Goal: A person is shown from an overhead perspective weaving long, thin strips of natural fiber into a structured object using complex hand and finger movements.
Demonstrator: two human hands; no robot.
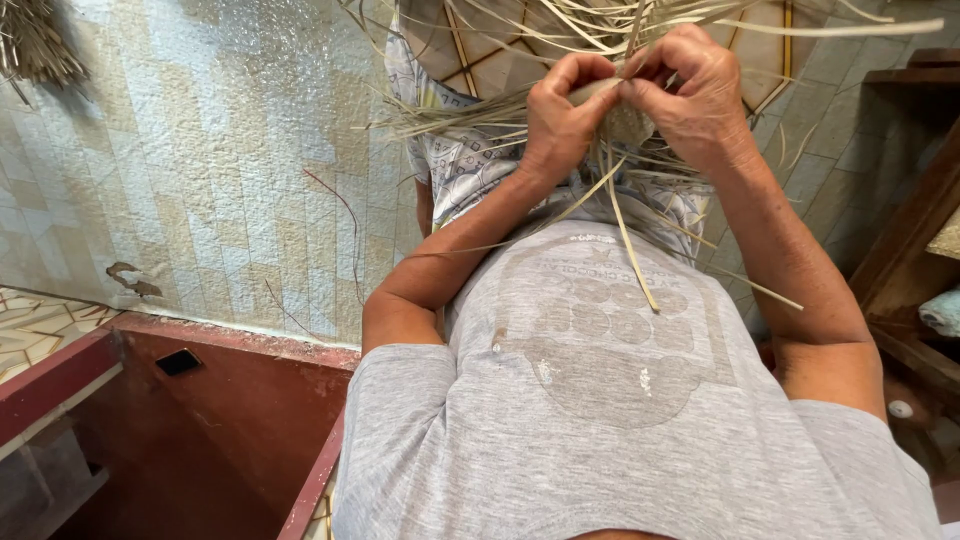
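Both my hands are raised in front of me, close together, working a small woven straw piece (625, 118). My left hand (562, 112) pinches its left side with fingers curled over the top. My right hand (692, 92) grips the right side, thumb pressed against the weave. Many loose pale straw strands (630, 235) fan out from the piece, some hanging down over my grey shirt, others spreading up and to both sides. A patterned cloth (465, 165) lies across my lap below the hands.
A tiled floor in beige and pale blue (200, 170) spreads to the left. A red-painted ledge (230, 350) runs below it. A dark wooden piece of furniture (915, 230) stands at the right. A straw bundle (40, 40) shows at the top left.
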